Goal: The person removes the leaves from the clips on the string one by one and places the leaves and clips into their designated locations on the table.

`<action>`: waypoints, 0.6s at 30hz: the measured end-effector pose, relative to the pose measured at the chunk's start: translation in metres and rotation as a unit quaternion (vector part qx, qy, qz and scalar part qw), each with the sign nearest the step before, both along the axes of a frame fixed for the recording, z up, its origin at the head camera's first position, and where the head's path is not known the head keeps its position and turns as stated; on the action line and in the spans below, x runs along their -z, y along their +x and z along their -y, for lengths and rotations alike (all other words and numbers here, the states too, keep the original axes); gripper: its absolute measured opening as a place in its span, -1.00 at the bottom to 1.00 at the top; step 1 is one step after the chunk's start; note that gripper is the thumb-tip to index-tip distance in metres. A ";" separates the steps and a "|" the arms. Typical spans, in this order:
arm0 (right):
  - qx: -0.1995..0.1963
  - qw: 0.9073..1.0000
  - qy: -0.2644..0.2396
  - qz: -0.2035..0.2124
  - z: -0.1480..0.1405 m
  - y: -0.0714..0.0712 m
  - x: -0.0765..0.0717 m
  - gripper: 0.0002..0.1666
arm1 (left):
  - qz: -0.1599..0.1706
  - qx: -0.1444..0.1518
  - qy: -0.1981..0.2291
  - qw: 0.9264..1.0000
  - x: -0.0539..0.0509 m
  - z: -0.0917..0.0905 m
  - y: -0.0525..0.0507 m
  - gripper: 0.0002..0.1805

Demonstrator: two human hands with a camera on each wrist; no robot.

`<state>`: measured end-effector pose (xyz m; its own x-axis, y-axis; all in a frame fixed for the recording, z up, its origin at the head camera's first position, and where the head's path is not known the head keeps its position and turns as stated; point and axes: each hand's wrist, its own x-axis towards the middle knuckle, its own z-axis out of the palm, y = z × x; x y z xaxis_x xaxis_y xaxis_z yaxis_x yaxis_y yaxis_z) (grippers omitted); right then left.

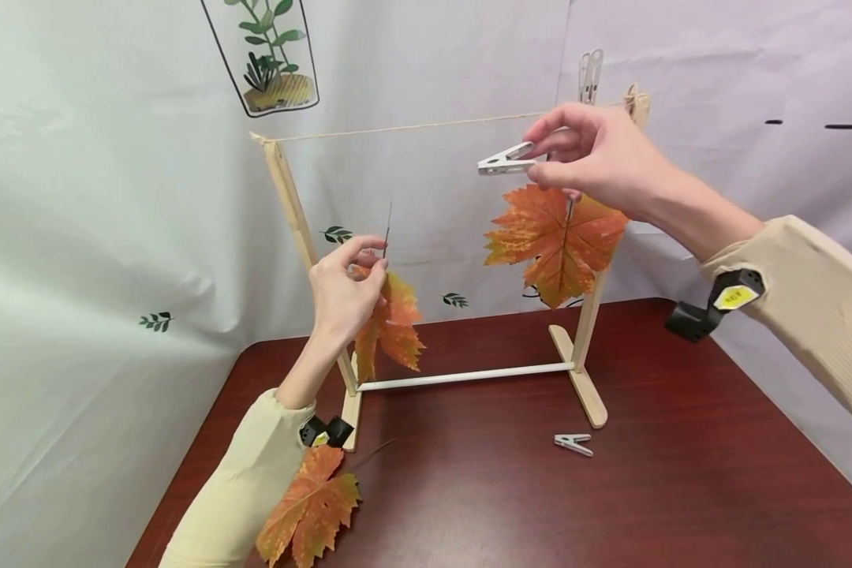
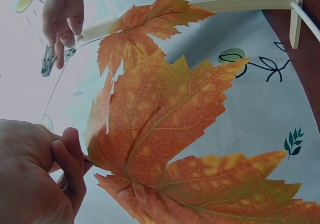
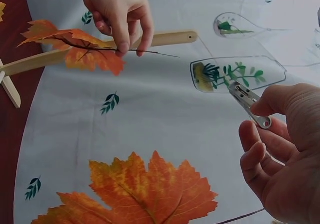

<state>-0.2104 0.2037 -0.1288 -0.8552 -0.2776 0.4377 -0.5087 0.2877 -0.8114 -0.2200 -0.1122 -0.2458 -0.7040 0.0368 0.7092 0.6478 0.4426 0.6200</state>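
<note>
My left hand pinches the thin dark stem of an orange-yellow artificial leaf. The leaf's blade hangs below those fingers, filling much of the left wrist view. Up near the string, my right hand pinches a pale clothespin between thumb and fingers, with its nose pointing left. Behind and below that hand a second leaf hangs at the frame's right end. Another clothespin stands upright on the string there; its grip on the leaf's stem is hidden by my right hand.
The string spans a wooden frame with a left post and a white lower rod. On the dark red table lie a loose clothespin and a third leaf, beside my left forearm. A printed white cloth hangs behind.
</note>
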 end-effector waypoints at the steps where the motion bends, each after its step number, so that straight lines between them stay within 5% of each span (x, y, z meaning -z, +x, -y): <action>1: 0.000 1.000 0.000 -0.001 0.000 0.000 0.002 -0.69 | 0.003 -0.001 0.000 1.000 0.000 0.001 0.001 -0.76; 18: 0.021 0.999 0.018 0.032 -0.013 0.012 0.023 -0.66 | 0.016 -0.011 -0.044 0.999 0.015 0.026 0.020 -0.74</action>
<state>-0.1983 0.2166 -0.1517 -0.8924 -0.2558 0.3718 -0.4428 0.3373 -0.8307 -0.2001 -0.1382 -0.2608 -0.7273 0.0819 0.6814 0.6177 0.5109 0.5979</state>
